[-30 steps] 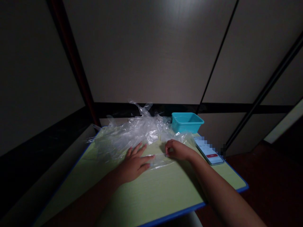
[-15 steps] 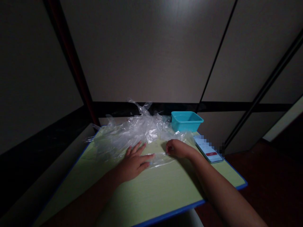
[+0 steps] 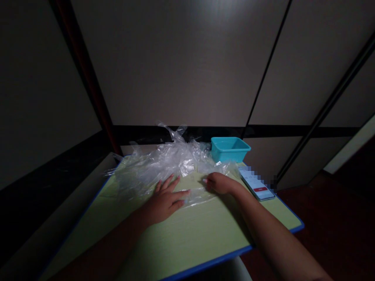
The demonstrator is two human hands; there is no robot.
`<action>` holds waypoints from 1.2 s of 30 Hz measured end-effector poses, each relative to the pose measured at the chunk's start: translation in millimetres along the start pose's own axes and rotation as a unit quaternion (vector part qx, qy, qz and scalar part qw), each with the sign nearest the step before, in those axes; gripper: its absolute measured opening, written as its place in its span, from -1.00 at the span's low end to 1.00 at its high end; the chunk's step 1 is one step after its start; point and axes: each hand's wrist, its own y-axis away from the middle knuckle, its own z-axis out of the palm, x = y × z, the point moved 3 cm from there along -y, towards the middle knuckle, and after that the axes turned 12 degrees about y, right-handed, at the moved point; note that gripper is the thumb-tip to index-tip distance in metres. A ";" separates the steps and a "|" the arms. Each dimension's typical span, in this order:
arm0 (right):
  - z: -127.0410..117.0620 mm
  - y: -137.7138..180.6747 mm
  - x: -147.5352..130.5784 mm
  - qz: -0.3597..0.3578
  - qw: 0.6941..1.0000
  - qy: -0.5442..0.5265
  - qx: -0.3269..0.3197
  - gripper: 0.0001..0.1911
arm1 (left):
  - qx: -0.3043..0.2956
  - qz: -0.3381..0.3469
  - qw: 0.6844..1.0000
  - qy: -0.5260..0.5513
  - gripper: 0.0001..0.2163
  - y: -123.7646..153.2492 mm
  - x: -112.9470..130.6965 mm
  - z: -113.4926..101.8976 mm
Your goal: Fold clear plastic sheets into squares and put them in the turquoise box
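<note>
My left hand (image 3: 166, 202) lies flat with its fingers spread. Its thumb and forefinger touch the left end of a flat strip of thin clear plastic (image 3: 199, 197) on the table. At the strip's right end is my right hand (image 3: 218, 183), its fingers curled into a pinch just above the tabletop. What these fingers hold, if anything, is too small and dark to make out. Beyond both hands spreads a crumpled heap of clear plastic (image 3: 172, 156), with thin loose ends sticking up and out to the left.
A turquoise plastic basket (image 3: 228, 156) stands at the table's back right corner. Nearer, along the right edge, lies a phone (image 3: 258, 185) with a lit screen. The pale green table (image 3: 187, 238) has a blue rim and stands against cabinet panels (image 3: 181, 78).
The fingertips of my right hand have shifted slightly away from me, off the strip's near part. My left hand stays in place. The view has moved a little.
</note>
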 end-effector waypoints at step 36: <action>-2.8 1.1 13.5 0.059 0.995 0.068 -0.029 -0.74 | 0.006 0.024 1.000 -0.004 -0.62 -5.9 3.7 5.4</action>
